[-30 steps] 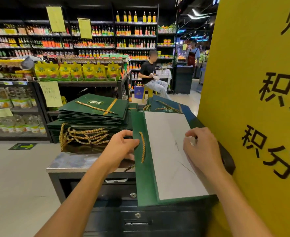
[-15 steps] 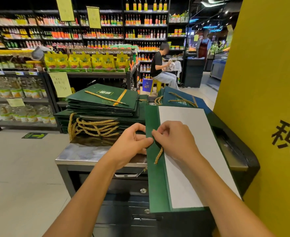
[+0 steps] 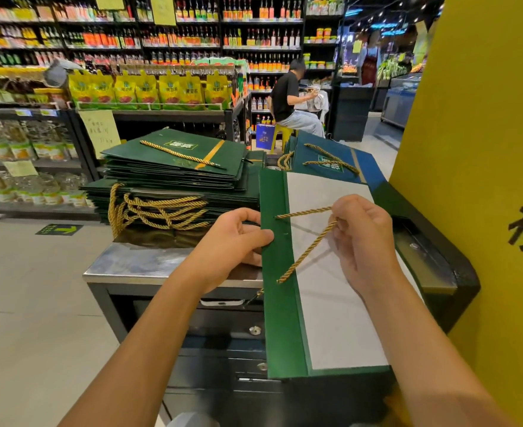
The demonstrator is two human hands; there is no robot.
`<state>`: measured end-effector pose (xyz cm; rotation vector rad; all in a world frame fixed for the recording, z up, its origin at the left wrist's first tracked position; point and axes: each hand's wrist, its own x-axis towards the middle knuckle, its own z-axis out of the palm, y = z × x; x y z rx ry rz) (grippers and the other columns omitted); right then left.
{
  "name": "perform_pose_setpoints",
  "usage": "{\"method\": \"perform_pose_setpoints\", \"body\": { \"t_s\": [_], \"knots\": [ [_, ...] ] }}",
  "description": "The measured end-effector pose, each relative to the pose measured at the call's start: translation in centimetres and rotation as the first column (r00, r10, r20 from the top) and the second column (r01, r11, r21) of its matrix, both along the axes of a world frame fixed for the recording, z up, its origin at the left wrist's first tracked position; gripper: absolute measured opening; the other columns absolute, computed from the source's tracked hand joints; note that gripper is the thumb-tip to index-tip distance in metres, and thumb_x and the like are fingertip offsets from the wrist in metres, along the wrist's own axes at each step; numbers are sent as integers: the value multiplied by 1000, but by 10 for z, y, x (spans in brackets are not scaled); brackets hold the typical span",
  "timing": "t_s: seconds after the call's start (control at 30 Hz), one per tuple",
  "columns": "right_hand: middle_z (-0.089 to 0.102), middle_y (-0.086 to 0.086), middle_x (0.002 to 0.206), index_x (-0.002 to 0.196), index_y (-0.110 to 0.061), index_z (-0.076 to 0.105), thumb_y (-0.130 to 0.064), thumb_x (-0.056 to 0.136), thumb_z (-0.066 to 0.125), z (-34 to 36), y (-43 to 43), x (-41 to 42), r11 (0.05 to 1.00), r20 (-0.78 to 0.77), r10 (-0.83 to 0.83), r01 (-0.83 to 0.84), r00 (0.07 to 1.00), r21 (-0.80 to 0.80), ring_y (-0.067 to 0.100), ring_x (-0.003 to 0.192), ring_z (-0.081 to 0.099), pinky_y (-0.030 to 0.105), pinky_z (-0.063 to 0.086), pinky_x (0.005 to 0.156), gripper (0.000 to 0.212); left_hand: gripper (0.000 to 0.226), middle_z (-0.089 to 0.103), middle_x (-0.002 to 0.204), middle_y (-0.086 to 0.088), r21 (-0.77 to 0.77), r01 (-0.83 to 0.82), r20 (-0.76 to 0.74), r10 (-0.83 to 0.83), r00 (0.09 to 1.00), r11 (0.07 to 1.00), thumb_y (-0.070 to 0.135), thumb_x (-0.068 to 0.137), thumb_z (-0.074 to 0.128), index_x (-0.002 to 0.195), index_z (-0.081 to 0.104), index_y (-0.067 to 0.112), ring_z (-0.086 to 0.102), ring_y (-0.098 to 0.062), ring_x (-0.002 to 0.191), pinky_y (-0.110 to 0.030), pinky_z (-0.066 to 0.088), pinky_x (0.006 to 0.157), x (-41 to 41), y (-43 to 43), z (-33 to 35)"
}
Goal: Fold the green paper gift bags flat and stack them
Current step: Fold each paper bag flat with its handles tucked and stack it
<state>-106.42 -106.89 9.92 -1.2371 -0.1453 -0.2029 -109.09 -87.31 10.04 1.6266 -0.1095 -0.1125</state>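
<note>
Change: the right hand (image 3: 361, 238) has moved right, off the green edge where both hands met half a second ago. The twisted gold rope handle (image 3: 306, 254) was a short loop there and is now drawn out in a V across the white face.
Left hand (image 3: 232, 241): pinches the bag's left edge, thumb on top, fingers curled underneath.
Right hand: fingers closed on the rope at the point of the V, above the white face.
Task bag: flat green paper gift bag (image 3: 280, 318), smooth card with a matte white inner panel (image 3: 340, 318). It lies on the counter with its near end hanging over toward the camera.
Rope: both ends enter the green band, one near the left thumb and one lower down.
Stack: folded green paper bags (image 3: 174, 161) left of the held bag, glossy with a gold stripe. Their gold rope loops (image 3: 158, 211) hang over the front.
Second pile: green bags with rope handles (image 3: 324, 155), behind the held bag.
Counter: metal-topped dark cabinet (image 3: 137, 263), surface shiny and scuffed.
Right side: big yellow panel with black characters (image 3: 475, 180).
Background: shelves of bottles (image 3: 192, 35), yellow pouches (image 3: 143, 90) and a seated person in a black top (image 3: 287, 97).
</note>
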Motion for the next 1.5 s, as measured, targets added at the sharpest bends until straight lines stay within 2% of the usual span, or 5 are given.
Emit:
{"method": "perform_pose_setpoints", "body": {
  "t_s": [0.57,0.77,1.03,1.2,1.5],
  "knots": [
    [51,-13,61,104,-38,79,-32,78,86,-13,-17,-30,588,131,415,-156,900,-794,6,59,37,17,31,58,28,17,78,99,-15,5,-51,23,50,998,999,4,100,59,117,59,5,77,-23,78,-31,61,61,-1,-1,0],
    [38,27,61,90,-24,82,-25,87,77,-14,-14,-32,672,187,393,-143,900,-727,35,60,32,31,30,57,5,20,78,100,-13,-16,-27,37,27,999,1000,7,101,58,121,57,8,77,-22,81,-31,61,61,-1,0,-2],
    [65,8,71,82,-20,79,-23,77,73,-11,-27,-21,968,122,167,-139,978,-208,8,59,51,17,46,59,8,20,78,102,-10,-11,-13,56,13,998,1000,11,103,55,124,57,11,77,-25,84,-33,62,63,-2,1,-3],
    [53,34,77,89,-21,80,-26,83,76,-11,-25,-24,920,160,123,-53,979,-388,28,67,39,26,41,62,9,19,79,98,-11,5,-42,86,41,995,999,8,102,57,121,58,10,77,-24,83,-32,62,62,0,1,-5],
    [57,0,69,111,-29,67,-29,86,80,-15,-50,-22,588,312,-145,335,939,-736,6,62,50,14,41,57,28,15,79,97,-9,15,-136,87,135,987,991,11,103,57,115,66,11,75,-34,93,-50,63,76,-1,0,-5]
  ]
}}
